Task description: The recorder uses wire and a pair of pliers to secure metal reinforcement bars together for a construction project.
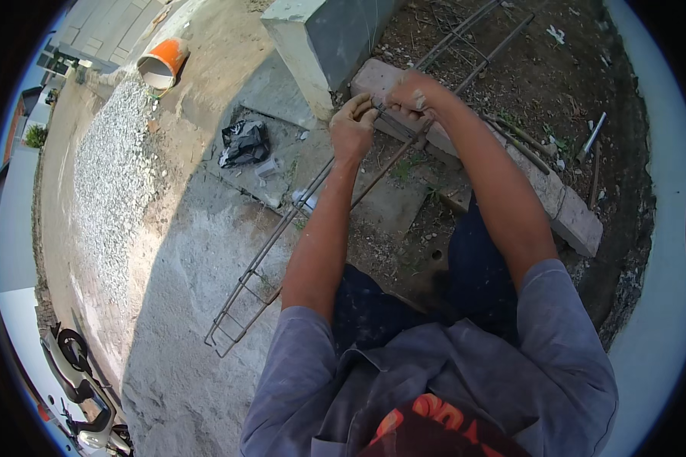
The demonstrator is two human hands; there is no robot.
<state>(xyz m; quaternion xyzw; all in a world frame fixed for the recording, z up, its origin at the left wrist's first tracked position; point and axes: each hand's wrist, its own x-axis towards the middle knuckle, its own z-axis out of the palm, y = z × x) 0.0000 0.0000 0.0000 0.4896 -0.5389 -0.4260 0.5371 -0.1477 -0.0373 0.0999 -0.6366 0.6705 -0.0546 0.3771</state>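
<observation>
A long, narrow rebar cage [389,167] slants from the lower left to the upper right, passing under both my hands. It is made of thin steel bars joined by crosswise stirrups. My left hand [352,131] is closed, its fingers curled on the cage's left-hand bars beside the pillar. Just to its right, my right hand [419,94] is clenched above the cage. Its fingers are curled downward, and what they hold is hidden. Beneath the hands runs a row of pale blocks [545,186].
A rough concrete pillar [301,57] stands just beyond my left hand. To the left are a black plastic bag [245,143], a gravel heap [114,190], a tipped orange bucket [162,65] and a parked motorbike [91,404]. A pale wall [663,320] rises at the right.
</observation>
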